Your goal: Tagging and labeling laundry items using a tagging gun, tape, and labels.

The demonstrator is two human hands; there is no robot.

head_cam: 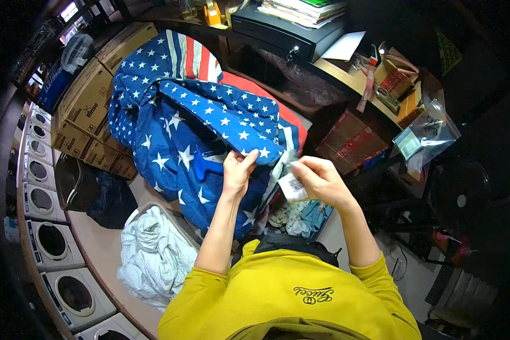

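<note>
Blue fabric with white stars and red and white stripes (153, 127) lies heaped in front of me, its form partly folded over. My left hand (237, 172) pinches the edge of a blue starred flap. Close to its right, my right hand (318, 178) holds a small whitish tag or packet (293, 187) by its top, beside the striped edge of the fabric. What the right fingertips grip is blurred. A blue plastic tool with a T-shaped handle, perhaps a tagging gun (206, 165), rests on the fabric just left of my left hand.
A basket of pale cloth (157, 250) stands at lower left, near stacked cardboard boxes (89, 106). Front-loading washers or dryers (72, 293) line the far left. Crumpled clothes (299, 219) lie below my right hand. A black cash drawer (276, 36) and a clear plastic bag (435, 127) are farther back.
</note>
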